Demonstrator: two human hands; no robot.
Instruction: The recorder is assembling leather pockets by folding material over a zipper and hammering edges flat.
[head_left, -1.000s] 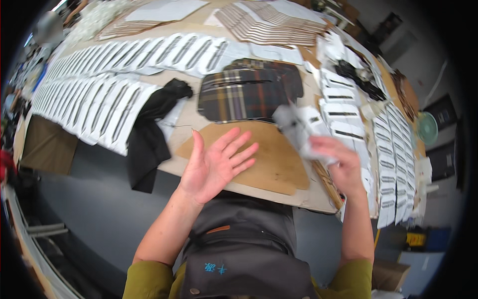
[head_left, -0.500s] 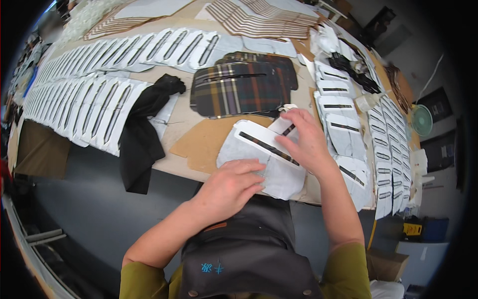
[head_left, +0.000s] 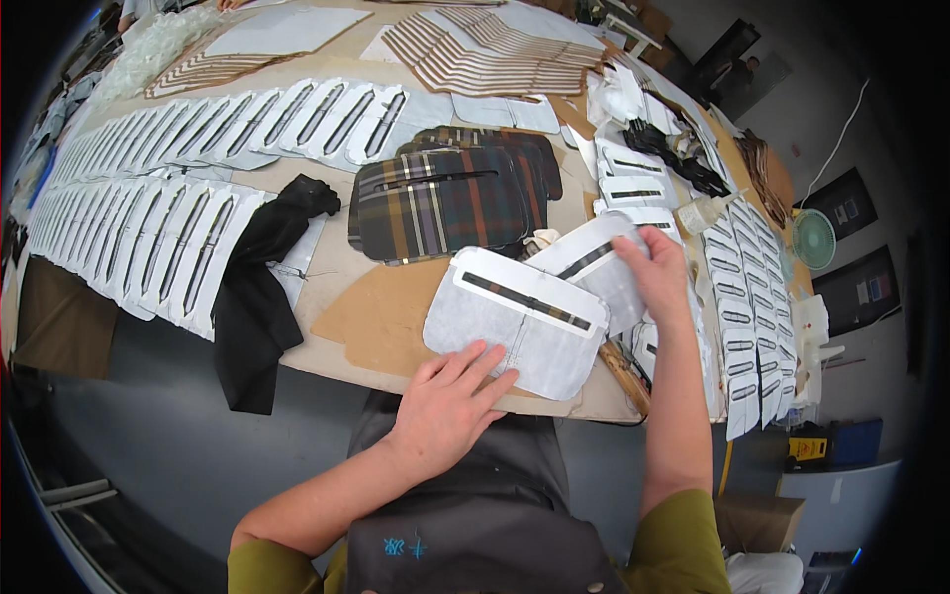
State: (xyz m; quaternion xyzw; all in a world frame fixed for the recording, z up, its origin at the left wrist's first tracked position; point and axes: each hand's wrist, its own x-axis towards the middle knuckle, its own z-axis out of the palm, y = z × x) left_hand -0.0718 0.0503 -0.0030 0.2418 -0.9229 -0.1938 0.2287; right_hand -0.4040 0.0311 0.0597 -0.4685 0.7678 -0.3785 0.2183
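Observation:
A white-backed fabric panel (head_left: 495, 346) with a long slit, plaid cloth showing through it, lies at the table's front edge. My left hand (head_left: 450, 401) rests on its lower edge, fingers stretched out and apart. Between thumb and fingers my right hand (head_left: 658, 272) pinches a second white-backed panel (head_left: 594, 255), also slit, by its right end. This one is raised at a tilt, its lower left part hidden behind the front panel. Just beyond them is a stack of plaid panels (head_left: 445, 208), the top one slit.
Rows of overlapping white slit panels (head_left: 168, 238) cover the left; more panels (head_left: 737, 307) hang over the right edge. Black cloth (head_left: 257, 297) drapes off the front. Brown card (head_left: 371, 317), a wooden stick-like piece (head_left: 625, 376) and a small bottle (head_left: 701, 215) lie nearby.
My right hand has drawn the second panel rightward and up, showing more of it and uncovering the wooden piece. The left hand's fingers have spread on the front panel. The view has shifted slightly.

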